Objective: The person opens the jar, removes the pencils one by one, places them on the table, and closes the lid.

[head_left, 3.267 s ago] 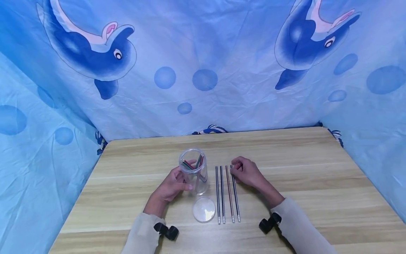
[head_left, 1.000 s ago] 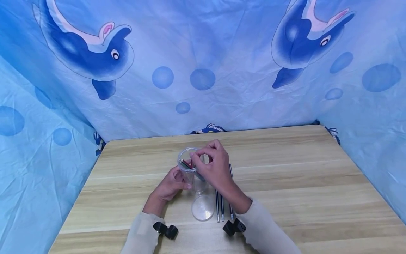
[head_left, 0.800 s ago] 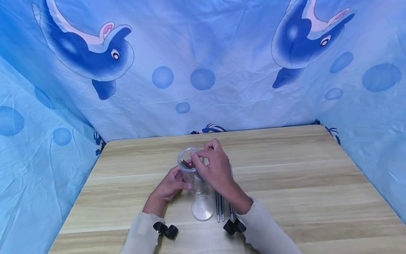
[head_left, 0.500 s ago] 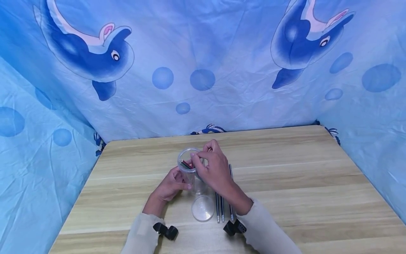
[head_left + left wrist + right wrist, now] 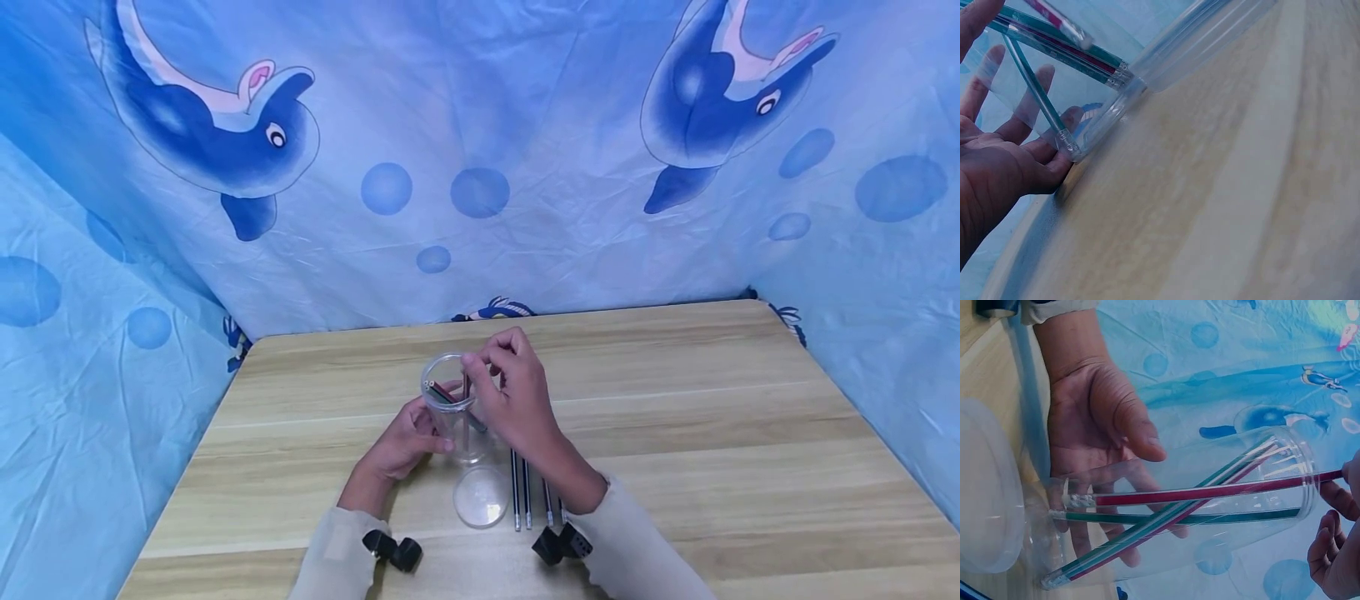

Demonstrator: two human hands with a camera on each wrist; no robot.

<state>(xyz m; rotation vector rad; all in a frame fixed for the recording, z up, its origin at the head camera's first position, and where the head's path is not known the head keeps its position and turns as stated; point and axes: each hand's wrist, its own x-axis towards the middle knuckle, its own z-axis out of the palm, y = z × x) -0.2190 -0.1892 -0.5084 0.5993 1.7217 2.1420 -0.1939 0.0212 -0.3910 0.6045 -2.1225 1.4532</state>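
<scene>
My left hand (image 5: 405, 437) holds a clear plastic jar (image 5: 456, 427) upright, thumb in front and fingers behind its wall. My right hand (image 5: 513, 387), over the jar's mouth, pinches the upper end of a red pencil (image 5: 1210, 489). Most of that pencil is inside the jar, eraser end downward. Other pencils, among them a green one (image 5: 1254, 517), lean inside with their erasers at the base. A round clear lid (image 5: 481, 497) lies in front of the jar. Several striped pencils (image 5: 516, 492) lie side by side to its right, their upper parts hidden by my right hand and forearm.
The wooden table (image 5: 712, 450) extends to both sides. A blue curtain (image 5: 480, 258) printed with dolphins hangs behind and beside it. Each wrist wears a small black device, one on the left (image 5: 393, 548) and one on the right (image 5: 562, 543).
Earlier my right hand was at the rightmost pencil on the table; it then moved left to the jar's mouth. Over the last half second it has shifted slightly right, with the red pencil between its fingers.
</scene>
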